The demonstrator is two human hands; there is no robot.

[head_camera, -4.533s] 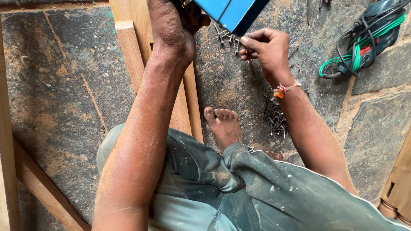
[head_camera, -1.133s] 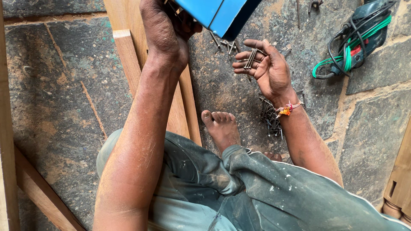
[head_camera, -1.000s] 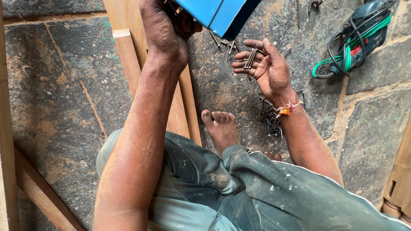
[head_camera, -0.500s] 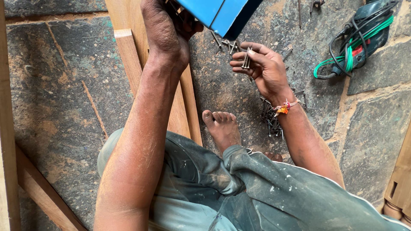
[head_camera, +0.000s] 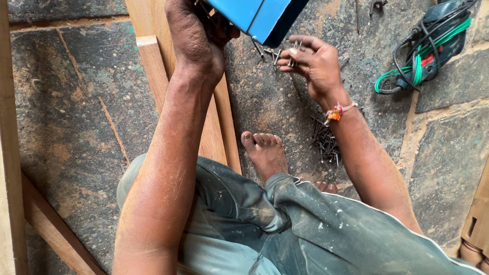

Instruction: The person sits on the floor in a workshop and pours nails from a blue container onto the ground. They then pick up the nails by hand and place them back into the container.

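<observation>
My left hand (head_camera: 196, 35) grips a tilted blue box (head_camera: 262, 18) at the top of the head view, above the wooden planks (head_camera: 153, 66). Just to its right, my right hand (head_camera: 313, 63) pinches a few thin nails (head_camera: 293, 53) between its fingertips, close under the box's lower edge. More nails lie scattered on the stone floor under the box, and a pile of nails (head_camera: 326, 140) lies below my right wrist, which wears a thread band. My bare foot (head_camera: 265, 155) rests on the floor between the planks and the nail pile.
A power tool with a green and black cord (head_camera: 428, 48) lies on the stone floor at the top right. Wooden beams (head_camera: 46, 224) run along the left edge. A turned wooden piece (head_camera: 476, 224) stands at the bottom right corner.
My right hand turned from palm-up with nails lying in it to fingers closed on the nails, and moved up towards the blue box. My left hand and the box stayed put.
</observation>
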